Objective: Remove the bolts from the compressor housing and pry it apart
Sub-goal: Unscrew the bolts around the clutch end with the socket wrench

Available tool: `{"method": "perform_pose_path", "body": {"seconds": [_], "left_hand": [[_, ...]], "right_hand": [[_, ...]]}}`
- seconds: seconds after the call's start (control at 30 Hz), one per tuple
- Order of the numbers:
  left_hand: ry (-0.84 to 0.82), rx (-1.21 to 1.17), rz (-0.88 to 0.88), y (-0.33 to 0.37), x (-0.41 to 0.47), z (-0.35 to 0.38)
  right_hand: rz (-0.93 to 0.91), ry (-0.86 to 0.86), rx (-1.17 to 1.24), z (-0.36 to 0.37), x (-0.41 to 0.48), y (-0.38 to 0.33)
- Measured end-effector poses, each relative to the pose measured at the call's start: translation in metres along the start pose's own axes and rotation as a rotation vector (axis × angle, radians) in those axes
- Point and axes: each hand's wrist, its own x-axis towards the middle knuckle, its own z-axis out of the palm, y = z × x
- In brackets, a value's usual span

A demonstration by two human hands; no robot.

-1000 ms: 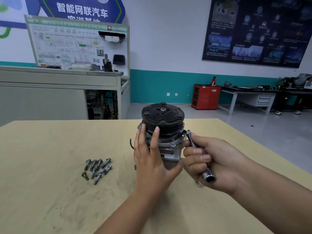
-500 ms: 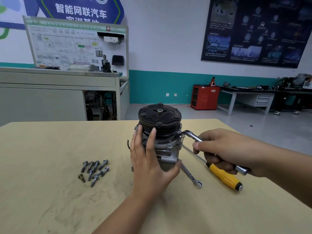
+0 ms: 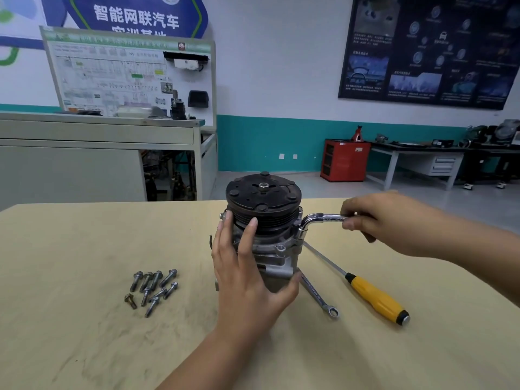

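A compressor [image 3: 274, 249] with a black pulley on top stands upright in the middle of the wooden table [image 3: 84, 319]. My left hand [image 3: 247, 280] wraps its near side, fingers up against the pulley and thumb round the base. An L-shaped socket wrench [image 3: 315, 222] has its socket end down on a bolt at the housing's right flange. My right hand [image 3: 377, 218] grips the wrench's horizontal arm. Several removed bolts [image 3: 152, 287] lie loose on the table to the left of the compressor.
A combination spanner [image 3: 319, 296] and a yellow-handled screwdriver [image 3: 374, 298] lie on the table right of the compressor. Beyond the table stand a grey cabinet [image 3: 98, 161] with a display board, a red tool cart [image 3: 344, 160] and a workbench at the back right.
My right hand has swung the wrench handle away from me, from pointing near-right to pointing straight right, socket staying on the bolt. My left hand kept its hold on the compressor.
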Motion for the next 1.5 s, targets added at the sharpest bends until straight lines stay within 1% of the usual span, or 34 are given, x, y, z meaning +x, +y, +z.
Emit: {"method": "perform_pose_path", "body": {"seconds": [0.13, 0.2, 0.3, 0.4, 0.47, 0.57, 0.63, 0.7, 0.77, 0.8, 0.83, 0.93, 0.97, 1.0, 1.03, 1.13, 1.27, 1.4, 1.5], "left_hand": [[0.000, -0.005, 0.002, 0.000, 0.000, 0.001], [0.003, -0.007, 0.001, 0.000, 0.000, 0.001], [0.004, -0.005, -0.005, 0.000, 0.000, 0.001], [0.005, 0.004, 0.002, 0.000, 0.001, 0.001], [0.005, 0.009, 0.008, 0.000, 0.001, 0.001], [-0.006, 0.014, 0.002, 0.001, 0.001, 0.000], [-0.012, 0.016, 0.000, 0.002, 0.001, -0.001], [-0.014, 0.011, 0.004, 0.002, 0.001, -0.001], [-0.011, 0.009, 0.005, 0.002, 0.001, -0.002], [-0.010, 0.008, 0.005, 0.002, 0.001, -0.001], [-0.010, 0.008, 0.005, 0.002, 0.001, -0.001], [-0.006, 0.011, 0.007, 0.001, 0.001, 0.000], [-0.005, 0.012, 0.006, 0.000, 0.001, 0.000], [-0.003, 0.012, 0.006, 0.000, 0.001, 0.000], [-0.004, 0.013, 0.004, -0.001, 0.001, 0.000], [-0.011, 0.015, -0.007, -0.001, 0.000, 0.002], [-0.016, 0.009, -0.010, -0.002, -0.001, 0.001], [-0.029, 0.002, -0.021, -0.002, -0.001, 0.001], [-0.031, -0.007, -0.026, 0.000, 0.000, -0.001]], "right_hand": [[-0.045, 0.060, 0.027, 0.005, 0.018, 0.009], [-0.088, 0.099, -0.002, 0.007, 0.026, 0.011], [-0.171, 0.152, -0.118, 0.008, 0.037, 0.011], [-0.254, 0.194, -0.317, 0.008, 0.048, 0.012], [-0.314, 0.217, -0.408, 0.007, 0.055, 0.011], [-0.368, 0.236, -0.470, 0.008, 0.060, 0.008], [-0.407, 0.284, -0.470, 0.008, 0.060, 0.010], [-0.437, 0.396, -0.379, 0.005, 0.059, 0.014], [-0.425, 0.513, -0.170, 0.000, 0.055, 0.015], [-0.389, 0.543, -0.023, -0.003, 0.052, 0.013], [-0.348, 0.536, 0.160, -0.004, 0.049, 0.011], [-0.257, 0.347, 0.890, -0.004, 0.035, -0.004], [-0.252, 0.310, 1.056, -0.003, 0.031, -0.008], [-0.256, 0.303, 1.125, -0.002, 0.028, -0.011], [-0.263, 0.295, 1.147, 0.000, 0.026, -0.015], [-0.286, 0.312, 1.096, 0.006, 0.025, -0.025], [-0.273, 0.358, 1.032, 0.006, 0.027, -0.030], [-0.253, 0.369, 1.014, 0.007, 0.031, -0.031], [-0.242, 0.368, 0.955, 0.006, 0.033, -0.032]]}}
